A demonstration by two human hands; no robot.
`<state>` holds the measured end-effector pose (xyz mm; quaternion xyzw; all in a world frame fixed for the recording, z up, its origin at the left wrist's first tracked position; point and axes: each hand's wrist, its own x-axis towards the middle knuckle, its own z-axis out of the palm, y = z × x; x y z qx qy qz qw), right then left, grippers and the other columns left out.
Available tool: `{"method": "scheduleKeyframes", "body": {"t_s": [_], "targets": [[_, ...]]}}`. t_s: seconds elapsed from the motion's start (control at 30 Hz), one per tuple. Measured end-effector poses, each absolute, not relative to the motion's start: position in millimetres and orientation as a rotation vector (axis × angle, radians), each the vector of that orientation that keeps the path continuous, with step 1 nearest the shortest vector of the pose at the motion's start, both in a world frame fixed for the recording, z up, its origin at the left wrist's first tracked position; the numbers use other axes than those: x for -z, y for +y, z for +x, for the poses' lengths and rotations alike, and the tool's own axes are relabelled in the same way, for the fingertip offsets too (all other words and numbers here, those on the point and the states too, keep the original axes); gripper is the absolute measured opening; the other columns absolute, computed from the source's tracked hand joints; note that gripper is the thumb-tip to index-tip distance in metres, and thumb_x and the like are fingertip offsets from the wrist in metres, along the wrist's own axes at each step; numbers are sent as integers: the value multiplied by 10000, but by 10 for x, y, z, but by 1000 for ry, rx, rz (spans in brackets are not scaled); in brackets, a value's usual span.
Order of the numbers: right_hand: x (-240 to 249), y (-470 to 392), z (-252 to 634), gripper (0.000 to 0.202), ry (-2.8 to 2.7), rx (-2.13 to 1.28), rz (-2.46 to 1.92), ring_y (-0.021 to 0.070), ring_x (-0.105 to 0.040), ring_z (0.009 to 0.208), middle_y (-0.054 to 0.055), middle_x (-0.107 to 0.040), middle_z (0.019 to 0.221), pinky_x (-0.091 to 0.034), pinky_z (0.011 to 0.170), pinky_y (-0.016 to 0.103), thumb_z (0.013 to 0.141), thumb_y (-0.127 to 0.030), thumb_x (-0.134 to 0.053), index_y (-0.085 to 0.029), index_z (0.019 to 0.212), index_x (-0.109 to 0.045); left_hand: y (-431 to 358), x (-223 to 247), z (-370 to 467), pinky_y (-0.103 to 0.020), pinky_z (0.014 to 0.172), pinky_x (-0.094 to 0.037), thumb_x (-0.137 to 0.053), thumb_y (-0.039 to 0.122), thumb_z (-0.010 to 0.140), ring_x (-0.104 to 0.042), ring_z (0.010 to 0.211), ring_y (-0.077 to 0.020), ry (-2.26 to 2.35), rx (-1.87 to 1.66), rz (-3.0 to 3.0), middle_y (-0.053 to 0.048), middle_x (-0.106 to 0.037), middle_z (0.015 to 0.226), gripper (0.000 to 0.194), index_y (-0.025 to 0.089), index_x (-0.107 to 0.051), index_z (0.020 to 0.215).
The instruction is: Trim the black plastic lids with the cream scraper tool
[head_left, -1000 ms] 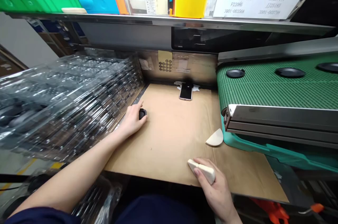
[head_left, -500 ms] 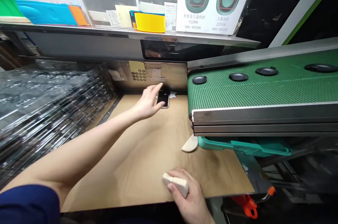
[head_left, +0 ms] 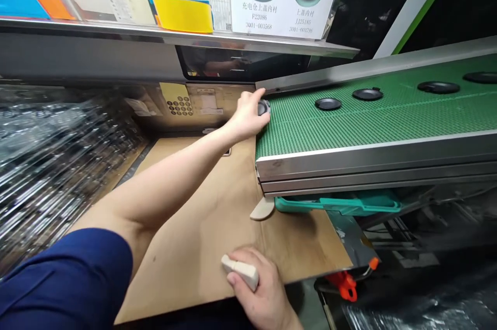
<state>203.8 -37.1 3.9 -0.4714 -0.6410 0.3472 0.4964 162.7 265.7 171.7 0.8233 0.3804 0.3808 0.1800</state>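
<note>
My left hand (head_left: 249, 112) reaches across to the near end of the green conveyor belt. Its thumb and fingers close around a small black oval part (head_left: 264, 107), partly hidden by the hand. Low in the view, my right hand (head_left: 264, 283) grips an off-white block (head_left: 239, 271) with a groove across its edge, held just above the cardboard sheet (head_left: 194, 247). Several more black oval parts (head_left: 328, 104) lie spaced out along the belt (head_left: 306, 130). Under my left forearm only the corner of a phone (head_left: 227, 152) shows.
A pale half-round piece (head_left: 263, 209) lies by the conveyor's corner, beside a teal tray (head_left: 337, 203) under the metal rail (head_left: 373, 159). Stacked clear plastic trays (head_left: 62, 164) crowd the left. An orange-handled tool (head_left: 345, 284) hangs at the lower right. A metal shelf (head_left: 155, 32) crosses above.
My left hand has moved right from above the phone to the belt's end and closed around the nearest black part. My right hand still grips the block. The view has shifted right.
</note>
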Motion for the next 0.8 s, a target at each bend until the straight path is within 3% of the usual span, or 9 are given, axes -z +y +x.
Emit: {"method": "scheduleKeyframes", "body": {"t_s": [0.1, 0.17, 0.27, 0.33, 0.4, 0.5, 0.57, 0.67, 0.8], "targets": [[-48, -399, 2038, 219, -1537, -829, -1146, 180, -702, 902, 50, -722, 1001, -578, 831, 268, 912, -279, -622, -224, 1114, -689, 2215, -1582, 1087, -445, 1082, -464, -724, 240, 744, -569, 1206, -262, 1050, -1123, 2096, -90, -523, 1263, 602, 216, -588, 1329], [-28, -414, 2034, 226, -1539, -820, -1134, 188, -703, 911, 56, -721, 1010, -583, 835, 283, 925, -293, -614, -224, 1127, -687, 1862, -1374, 692, -345, 763, -568, -810, 270, 706, -637, 868, -185, 990, -981, 1723, -46, -593, 1022, 485, 194, -629, 1149], [27, -428, 2034, 246, -1556, -780, -1110, 202, -706, 954, 73, -723, 1053, -586, 856, 300, 952, -331, -602, -222, 1157, -682, 1316, -956, 199, -209, 526, -457, -868, 247, 682, -570, 625, -104, 919, -844, 1206, 1, -611, 794, 369, 166, -626, 949], [66, -438, 2038, 276, -1578, -718, -1109, 214, -707, 990, 83, -724, 1089, -587, 876, 316, 968, -367, -595, -226, 1192, -675, 973, -697, -10, -204, 572, -482, -852, 246, 718, -587, 634, -95, 920, -867, 1093, 13, -606, 767, 313, 170, -609, 900], [82, -456, 2029, 298, -1586, -655, -1125, 219, -711, 992, 85, -726, 1096, -593, 876, 332, 984, -396, -586, -234, 1222, -664, 671, -513, -120, -259, 680, -548, -812, 264, 775, -668, 774, -147, 896, -909, 970, 9, -625, 825, 272, 202, -590, 921], [20, -496, 1941, 310, -1603, -557, -1071, 228, -709, 1027, 97, -723, 1130, -602, 891, 377, 1007, -388, -567, -238, 1269, -633, 332, -395, -154, -300, 768, -569, -743, 251, 847, -691, 980, -205, 773, -965, 740, -38, -672, 1042, 192, 218, -627, 997], [-74, -520, 1815, 348, -1716, -427, -940, 258, -667, 1180, 125, -697, 1247, -586, 971, 439, 1006, -324, -580, -231, 1341, -592, 185, -389, -136, -315, 850, -565, -652, 291, 924, -680, 1036, -212, 676, -948, 619, -105, -673, 1197, 210, 184, -671, 1103], [-209, -527, 1589, 369, -2000, -165, -784, 279, -534, 1388, 130, -676, 1342, -513, 1111, 472, 987, -193, -592, -176, 1356, -591, 50, -417, -122, -380, 1068, -492, -483, 360, 1008, -637, 1211, -256, 560, -848, 486, -188, -628, 1364, 386, 113, -666, 1241], [-241, -509, 1457, 330, -2236, -25, -758, 258, -442, 1459, 107, -651, 1389, -429, 1204, 436, 997, -176, -551, -112, 1312, -625, -45, -427, -191, -456, 1222, -337, -423, 334, 1010, -485, 1425, -321, 427, -776, 369, -180, -536, 1503, 417, 116, -652, 1283]]}}
